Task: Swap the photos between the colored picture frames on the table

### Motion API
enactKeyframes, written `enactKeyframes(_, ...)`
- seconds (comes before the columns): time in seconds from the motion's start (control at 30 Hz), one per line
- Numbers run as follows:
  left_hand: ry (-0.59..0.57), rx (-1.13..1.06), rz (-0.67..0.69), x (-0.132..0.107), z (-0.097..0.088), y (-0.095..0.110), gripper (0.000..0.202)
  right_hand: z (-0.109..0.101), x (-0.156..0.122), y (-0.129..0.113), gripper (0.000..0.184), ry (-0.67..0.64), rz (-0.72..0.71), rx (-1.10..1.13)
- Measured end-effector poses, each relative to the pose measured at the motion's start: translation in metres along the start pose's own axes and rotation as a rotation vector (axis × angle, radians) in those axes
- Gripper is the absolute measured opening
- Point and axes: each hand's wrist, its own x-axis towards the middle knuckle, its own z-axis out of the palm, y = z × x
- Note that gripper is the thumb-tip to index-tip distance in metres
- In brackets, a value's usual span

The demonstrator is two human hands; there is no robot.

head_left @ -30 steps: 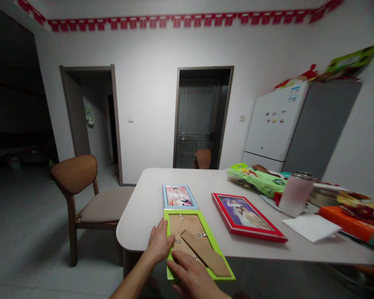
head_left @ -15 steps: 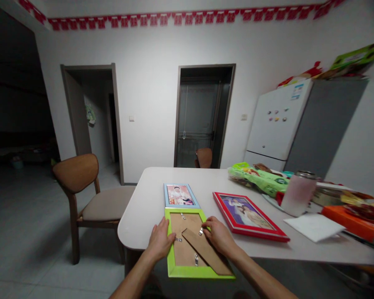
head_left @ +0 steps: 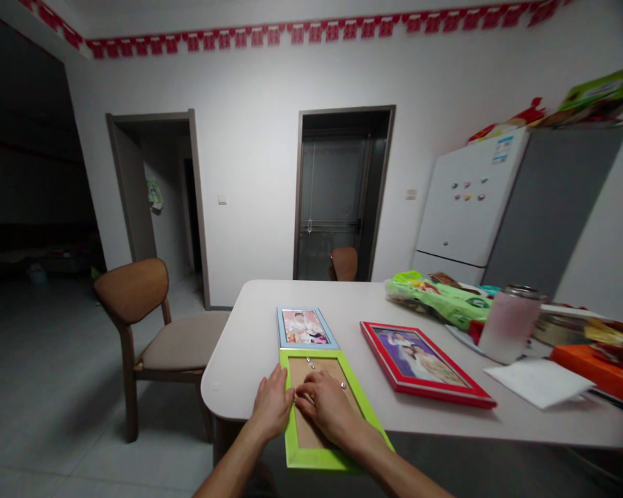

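A lime green picture frame (head_left: 366,418) lies face down at the near edge of the white table (head_left: 239,346), its brown backing board up. My left hand (head_left: 273,408) rests on the frame's left rail, fingers flat. My right hand (head_left: 329,408) lies across the backing board, fingertips pinched at a small metal clip by the left rail, next to my left fingers. The board's stand is hidden under my right hand. A small blue frame (head_left: 305,328) with a photo lies just beyond the green one.
A red photo frame (head_left: 426,363) lies face up to the right. Further right are a green snack bag (head_left: 439,301), a pink jar (head_left: 509,324), white paper (head_left: 537,382) and an orange box (head_left: 599,373). A wooden chair (head_left: 150,325) stands left of the table; a fridge (head_left: 472,204) behind.
My right hand crossed from the frame's right edge to the left side of the backing board, meeting my left fingers. My left hand stayed on the left rail.
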Motion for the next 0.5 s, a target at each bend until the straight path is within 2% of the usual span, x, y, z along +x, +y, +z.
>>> enactKeyframes(0.23,-0.004,-0.015,-0.001,0.000,-0.001,0.000,0.048,0.009,0.011,0.010,0.024,0.108,0.049,-0.001)
enactKeyframes(0.5,-0.022,-0.020,0.011,0.004,-0.004,0.001,0.050,0.012,0.042,0.044,0.029,0.153,0.254,-0.086)
